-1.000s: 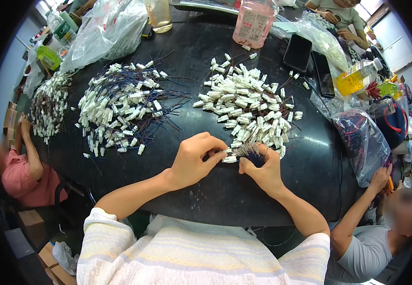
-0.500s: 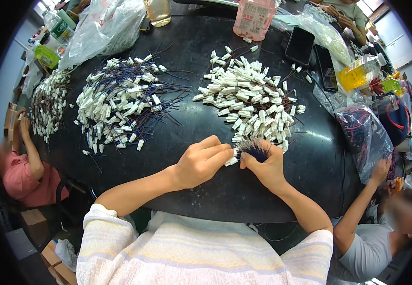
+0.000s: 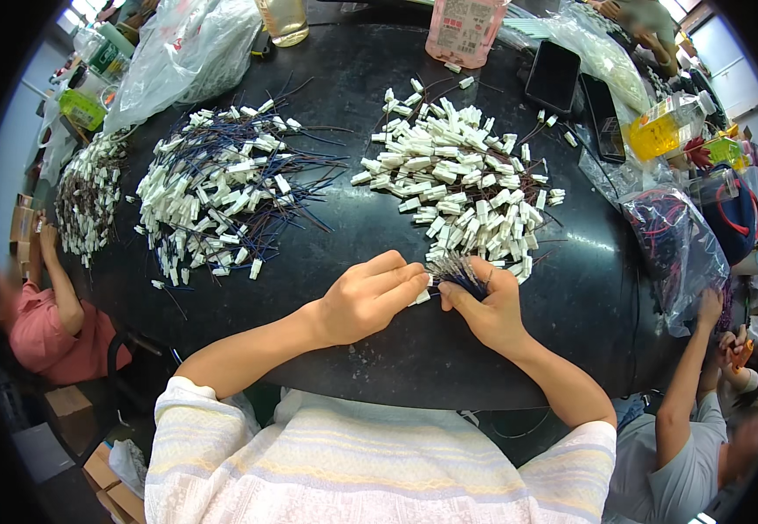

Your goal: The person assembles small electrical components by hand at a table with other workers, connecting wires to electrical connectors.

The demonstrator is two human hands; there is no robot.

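Observation:
My left hand (image 3: 370, 299) is closed in a pinch, its fingertips at a small white plastic connector (image 3: 420, 298) that pokes out below them. Most of that connector is hidden by the fingers. Close beside it, my right hand (image 3: 491, 306) grips a bundle of dark blue wires (image 3: 465, 278) with bare, fanned-out ends. Just beyond both hands lies a heap of white connectors (image 3: 458, 175) with brown wires. To its left spreads another heap of white connectors (image 3: 213, 188) with blue and brown wires.
A third connector heap (image 3: 91, 196) lies far left. Two phones (image 3: 553, 79), a pink bottle (image 3: 466, 33), a yellow-liquid bottle (image 3: 663, 127) and plastic bags (image 3: 671, 244) line the back and right of the black table (image 3: 379, 371). Co-workers sit left and right.
My hands stay nearly in place; the wire bundle in my right hand has tilted slightly. The co-worker at right has leaned lower, with a hand still at the plastic bag.

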